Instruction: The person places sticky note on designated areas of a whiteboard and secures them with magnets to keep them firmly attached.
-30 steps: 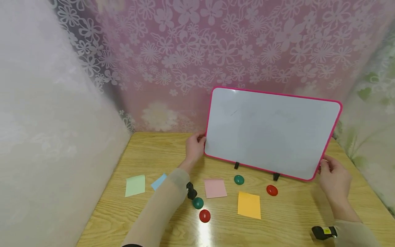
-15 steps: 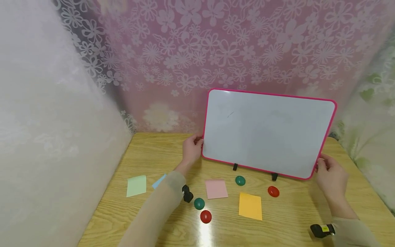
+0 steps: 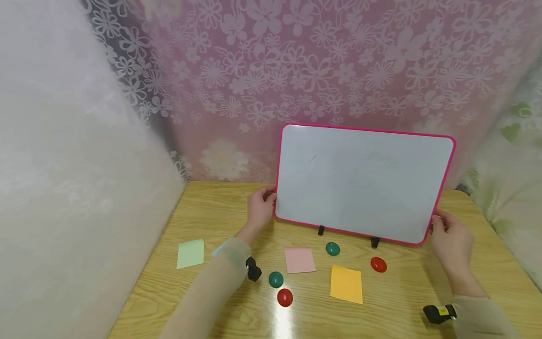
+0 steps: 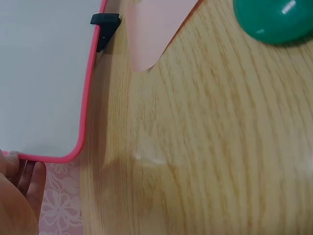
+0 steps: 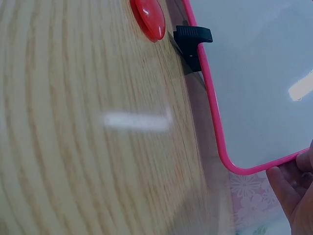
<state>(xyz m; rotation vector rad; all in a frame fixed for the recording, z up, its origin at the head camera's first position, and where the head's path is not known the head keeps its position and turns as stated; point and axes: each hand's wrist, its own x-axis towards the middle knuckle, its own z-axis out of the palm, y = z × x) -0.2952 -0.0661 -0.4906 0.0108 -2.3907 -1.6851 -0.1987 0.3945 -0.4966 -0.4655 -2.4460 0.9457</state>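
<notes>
A whiteboard (image 3: 360, 183) with a pink rim stands tilted back near the rear of the wooden table, on small black feet (image 3: 321, 230). My left hand (image 3: 259, 207) pinches its left edge near the lower corner, thumb toward the front. On the opposite edge, my right hand (image 3: 453, 238) grips the rim low down. Both wrist views show the fingers at the rim: the left hand (image 4: 19, 191) at one corner, the right hand (image 5: 296, 188) at the other. A black foot (image 5: 191, 44) clips over the lower rim. Fingers behind the board are partly hidden.
In front of the board lie a pink sticky note (image 3: 299, 260), an orange one (image 3: 346, 284), green magnets (image 3: 276, 279) and red magnets (image 3: 285, 297). To the left are a green note (image 3: 190, 254) and a blue note (image 3: 220, 247), partly covered by my left sleeve. A flowered curtain (image 3: 237, 94) hangs behind.
The whiteboard has shifted slightly left and turned to sit a little straighter, with both hands moving along on its edges. The notes and magnets keep their places on the table.
</notes>
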